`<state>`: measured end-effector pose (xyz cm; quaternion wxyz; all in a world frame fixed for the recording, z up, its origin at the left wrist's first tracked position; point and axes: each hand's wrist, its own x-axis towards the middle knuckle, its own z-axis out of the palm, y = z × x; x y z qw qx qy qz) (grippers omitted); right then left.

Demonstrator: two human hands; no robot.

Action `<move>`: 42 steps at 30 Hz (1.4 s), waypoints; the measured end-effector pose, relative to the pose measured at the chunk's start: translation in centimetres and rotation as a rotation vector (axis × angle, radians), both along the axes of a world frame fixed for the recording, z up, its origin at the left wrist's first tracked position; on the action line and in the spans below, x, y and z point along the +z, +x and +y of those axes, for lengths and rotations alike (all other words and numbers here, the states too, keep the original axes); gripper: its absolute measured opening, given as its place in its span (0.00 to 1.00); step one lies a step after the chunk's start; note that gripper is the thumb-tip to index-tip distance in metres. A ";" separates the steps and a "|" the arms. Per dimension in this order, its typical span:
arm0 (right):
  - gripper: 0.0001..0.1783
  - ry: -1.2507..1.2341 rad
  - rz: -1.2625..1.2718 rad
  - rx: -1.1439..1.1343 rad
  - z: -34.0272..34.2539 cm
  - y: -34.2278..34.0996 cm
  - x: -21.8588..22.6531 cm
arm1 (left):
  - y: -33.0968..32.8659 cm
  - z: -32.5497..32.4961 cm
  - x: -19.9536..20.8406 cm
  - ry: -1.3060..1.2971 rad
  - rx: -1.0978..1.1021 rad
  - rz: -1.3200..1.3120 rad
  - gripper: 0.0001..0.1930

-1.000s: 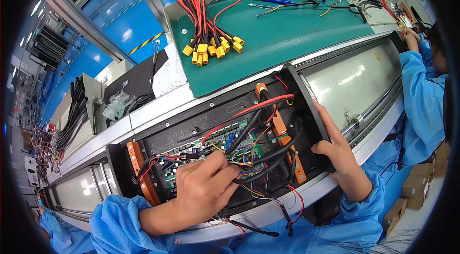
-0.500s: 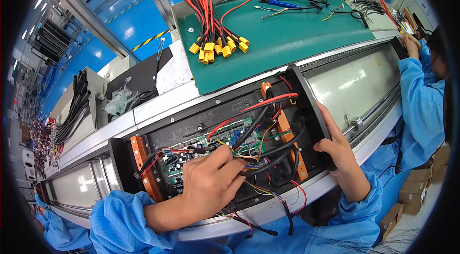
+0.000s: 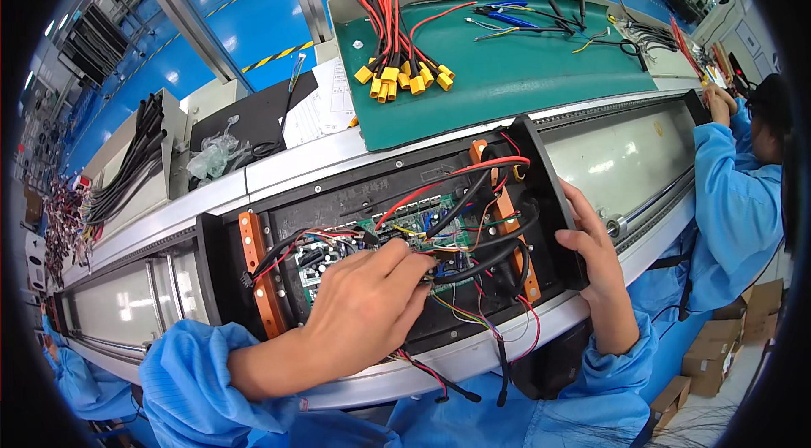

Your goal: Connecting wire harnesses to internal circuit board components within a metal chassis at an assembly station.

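A black tray [image 3: 351, 186] lies across the bench, holding a green circuit board [image 3: 456, 237]. My left hand [image 3: 372, 292] is over the board with its fingers pinched on thin wires [image 3: 427, 255]; the exact grip point is partly hidden by the fingers. My right hand [image 3: 596, 249] grasps the tray's right end wall, its thumb bent against the wall. Thick black cables [image 3: 498, 258] and a red cable [image 3: 422, 195] loop over the board's right side. Orange bars [image 3: 263, 275] stand at both ends. Loose wires with black ends [image 3: 501, 372] hang over the near edge.
Behind, a green mat [image 3: 507, 68] carries red-black cables with yellow connectors [image 3: 390, 81] and blue-handled pliers [image 3: 515, 19]. Black cables [image 3: 139, 161] and a plastic bag [image 3: 218, 157] lie at left. Metal rails [image 3: 642, 211] continue rightward, where a co-worker [image 3: 735, 169] stands.
The view has shifted slightly. My left hand remains pinched at the wires over the board, its wrist turned a little. My right hand keeps its grip on the tray's end wall.
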<state>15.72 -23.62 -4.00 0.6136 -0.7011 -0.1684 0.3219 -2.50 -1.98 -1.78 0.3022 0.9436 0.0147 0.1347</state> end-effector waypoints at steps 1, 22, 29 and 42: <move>0.41 -0.003 -0.031 -0.014 -0.4 0.1 0.1 | -0.3 0.1 0.5 -0.048 -0.009 0.028 0.11; 0.09 -0.513 -0.974 1.038 -3.9 -7.8 5.7 | -5.8 -1.5 0.5 0.047 -0.457 -0.059 0.06; 0.15 -0.588 -1.065 0.815 -3.9 -6.3 7.9 | -4.9 -1.3 0.8 -0.033 -0.342 -0.127 0.11; 0.14 -0.310 -1.299 0.098 0.2 -2.0 4.7 | -4.2 -1.6 0.9 -0.104 -0.284 -0.090 0.13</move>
